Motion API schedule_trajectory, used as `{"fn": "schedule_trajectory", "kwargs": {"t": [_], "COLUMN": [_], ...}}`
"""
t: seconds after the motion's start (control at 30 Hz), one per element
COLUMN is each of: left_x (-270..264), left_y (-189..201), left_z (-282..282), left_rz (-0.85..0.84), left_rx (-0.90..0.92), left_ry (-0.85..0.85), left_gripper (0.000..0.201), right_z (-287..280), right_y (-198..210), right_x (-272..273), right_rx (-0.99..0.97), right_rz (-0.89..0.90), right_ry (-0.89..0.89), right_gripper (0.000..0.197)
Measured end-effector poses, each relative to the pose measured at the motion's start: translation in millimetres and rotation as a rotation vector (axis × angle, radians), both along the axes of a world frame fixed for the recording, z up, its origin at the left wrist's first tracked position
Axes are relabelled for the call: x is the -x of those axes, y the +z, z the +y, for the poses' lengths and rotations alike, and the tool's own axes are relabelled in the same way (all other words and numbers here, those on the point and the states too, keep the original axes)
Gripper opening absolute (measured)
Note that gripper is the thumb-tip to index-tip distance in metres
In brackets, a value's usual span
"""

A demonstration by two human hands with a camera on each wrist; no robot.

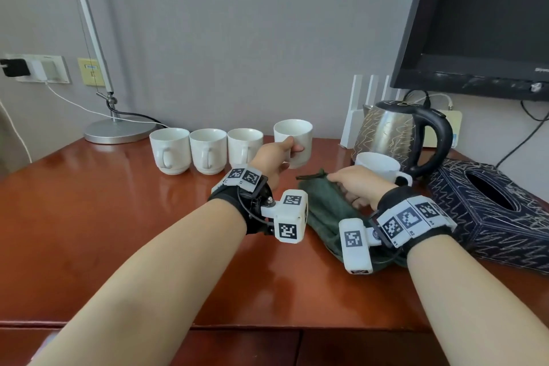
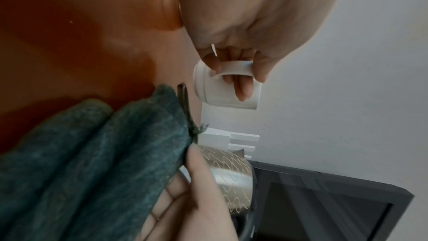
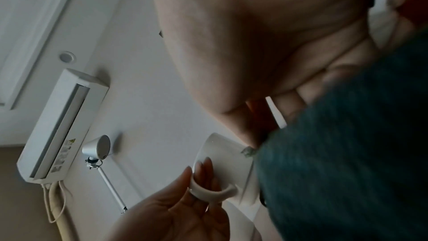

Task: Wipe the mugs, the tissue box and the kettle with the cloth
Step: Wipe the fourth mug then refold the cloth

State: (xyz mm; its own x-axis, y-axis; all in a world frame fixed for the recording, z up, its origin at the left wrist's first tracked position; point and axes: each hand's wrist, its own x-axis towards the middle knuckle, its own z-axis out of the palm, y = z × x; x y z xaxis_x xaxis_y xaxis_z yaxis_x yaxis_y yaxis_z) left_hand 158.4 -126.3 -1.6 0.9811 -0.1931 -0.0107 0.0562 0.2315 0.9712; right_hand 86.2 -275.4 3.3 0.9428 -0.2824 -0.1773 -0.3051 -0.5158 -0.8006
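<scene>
Mug step: left hand fingers hooked thru handle of lifted mug; right hand grasps cloth on table. Next, prob.: bring cloth to mug & rub.

My red-brown bench carries a silver desk lamp at its far left corner. On the wall left of that lamp sits a socket plate holding a black plug. Far right of the lamp hangs a dark monitor, white router antennas below it.
</scene>
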Motion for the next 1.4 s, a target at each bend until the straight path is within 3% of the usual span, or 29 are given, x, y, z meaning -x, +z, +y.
{"fn": "schedule_trajectory", "kwargs": {"t": [0.07, 0.4, 0.7, 0.87, 1.0, 1.17, 1.33, 1.4], "left_x": [-5.4, -29.6, -40.3, -45.5, -49.6, -56.0, -59.6, -57.7], "left_y": [-5.6, -24.2, -30.1, -29.4, -30.4, -30.5, -34.6, -32.1], "left_z": [-0.7, -4.8, -3.2, -5.1, -5.7, -5.2, -2.4, -0.8], "left_rz": [0.008, 0.004, 0.012, -0.024, -0.025, -0.034, -0.077, -0.119], "left_rx": [-0.034, -0.175, -0.161, -0.192, -0.193, -0.217, -0.247, -0.348], "left_ry": [0.000, 0.009, 0.035, 0.054, 0.104, 0.125, 0.155, 0.171], "left_gripper": [0.033, 0.033, 0.024, 0.016, 0.026, 0.034, 0.036, 0.037], "right_z": [0.0, -4.2, -3.3, -5.2, -6.4, -7.0, -9.2, -9.3], "right_y": [-6.2, -14.0, -12.8, -15.3, -16.4, -17.4, -19.3, -19.5], "right_x": [-1.9, -12.2, -13.6, -16.9, -19.0, -20.1, -22.6, -20.8], "right_rx": [0.007, 0.072, 0.121, 0.150, 0.161, 0.285, 0.250, 0.192], "right_rz": [0.071, 0.070, 0.068, 0.074, 0.073, 0.087, 0.068, 0.019], "right_ry": [0.007, 0.052, 0.070, 0.089, 0.080, 0.150, 0.151, 0.117], "right_gripper": [0.028, 0.027, 0.025, 0.043, 0.028, 0.034, 0.035, 0.032]}}
